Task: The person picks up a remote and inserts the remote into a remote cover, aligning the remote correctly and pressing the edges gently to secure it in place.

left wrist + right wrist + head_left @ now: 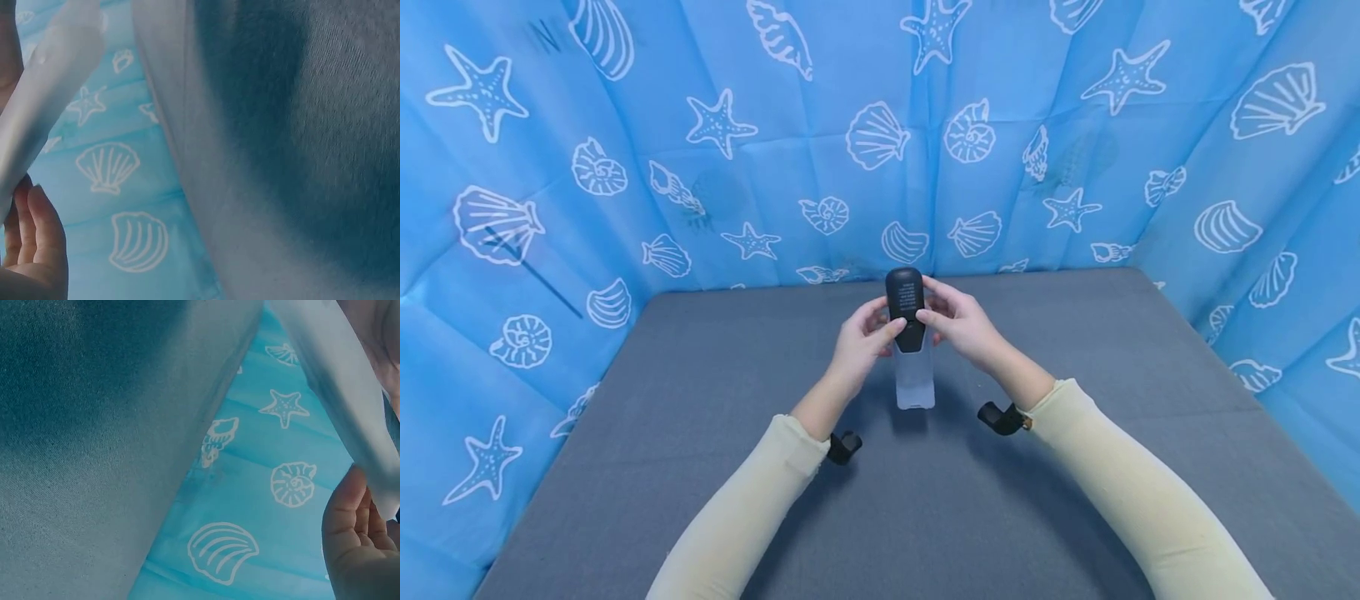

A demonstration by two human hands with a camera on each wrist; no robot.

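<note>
Both hands hold a slim handheld device between them. Its near face has a rounded black panel (905,292) with small pale print, tapering to a point, and the pale grey-white body (914,382) shows below. My left hand (863,340) grips its left side and my right hand (962,323) its right side, the thumbs lying on the black panel. From the left wrist, the smooth white casing (47,94) slants beside the left hand's fingers (40,228). In the right wrist view the casing (340,381) runs down to the right hand's curled fingers (353,509).
The grey cloth-covered table (715,367) spreads beneath the hands. A blue curtain (820,167) with white shells and starfish hangs behind it and along both sides. Small black wrist cameras stick out by the left (846,447) and right (998,418) cuffs.
</note>
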